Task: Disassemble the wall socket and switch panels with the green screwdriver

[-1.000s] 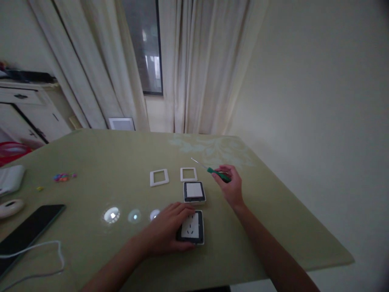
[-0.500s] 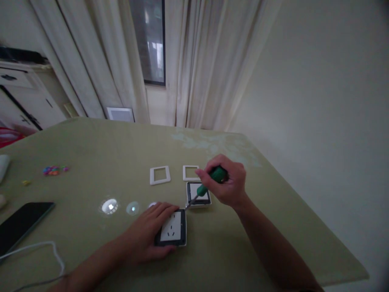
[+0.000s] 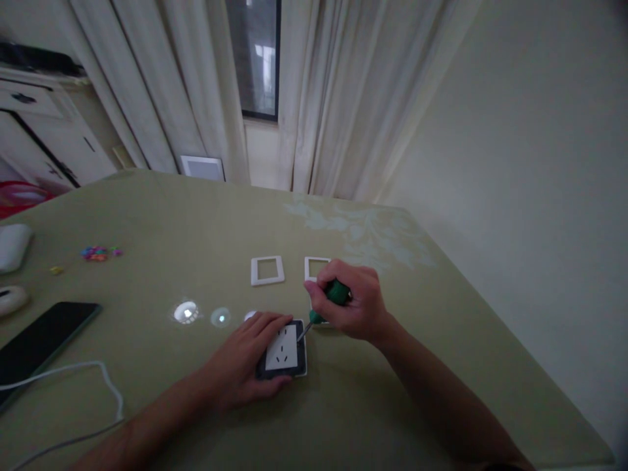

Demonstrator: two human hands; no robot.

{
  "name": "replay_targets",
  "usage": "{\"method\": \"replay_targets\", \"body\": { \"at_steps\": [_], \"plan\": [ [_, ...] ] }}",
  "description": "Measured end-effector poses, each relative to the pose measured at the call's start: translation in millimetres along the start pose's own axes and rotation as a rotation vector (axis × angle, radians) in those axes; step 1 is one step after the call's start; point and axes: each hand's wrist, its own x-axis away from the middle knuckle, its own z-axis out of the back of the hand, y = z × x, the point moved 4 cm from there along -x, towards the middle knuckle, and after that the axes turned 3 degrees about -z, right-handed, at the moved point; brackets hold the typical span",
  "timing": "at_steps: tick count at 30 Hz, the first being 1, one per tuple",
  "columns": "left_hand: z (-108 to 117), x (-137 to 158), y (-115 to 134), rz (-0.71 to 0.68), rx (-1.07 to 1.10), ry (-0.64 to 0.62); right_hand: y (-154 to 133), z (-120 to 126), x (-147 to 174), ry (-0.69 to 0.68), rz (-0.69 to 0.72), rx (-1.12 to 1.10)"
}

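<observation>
Through the head camera I see the socket unit [image 3: 282, 348] lying face up on the table [image 3: 196, 216], near 6 o'clock in my view; with the left hand [image 3: 255, 353] I hold it, thumb at its 6 o'clock edge, fingertips at its 12 o'clock edge; with the right hand [image 3: 350, 301] I grip a screwdriver [image 3: 337, 292], fingers wrapped around the green handle, shaft slanting in from between 1 and 2 o'clock, tip at the unit's dark border; from the unit, one white frame [image 3: 254, 271] lies just before 12 o'clock, another frame [image 3: 308, 268], partly covered, at 1; a phone [image 3: 49, 333] lies well apart at 9.
</observation>
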Motion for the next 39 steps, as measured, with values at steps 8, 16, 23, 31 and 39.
{"method": "replay_targets", "body": {
  "at_steps": [8,16,23,31,39],
  "plan": [
    [4,-3,3,0.009,-0.005,-0.026,-5,3,0,-0.011,0.021,-0.015],
    [1,-2,-1,-0.018,-0.039,-0.011,-5,-2,2,-0.035,0.023,-0.005],
    [4,-5,4,-0.008,-0.042,-0.037,-2,0,1,0.008,-0.012,0.013],
    [3,-3,2,-0.037,-0.055,-0.005,-3,0,-1,-0.240,-0.018,-0.018],
    [3,-3,4,-0.059,-0.074,0.010,-19,10,-3,-0.499,-0.049,0.102]
  ]
}}
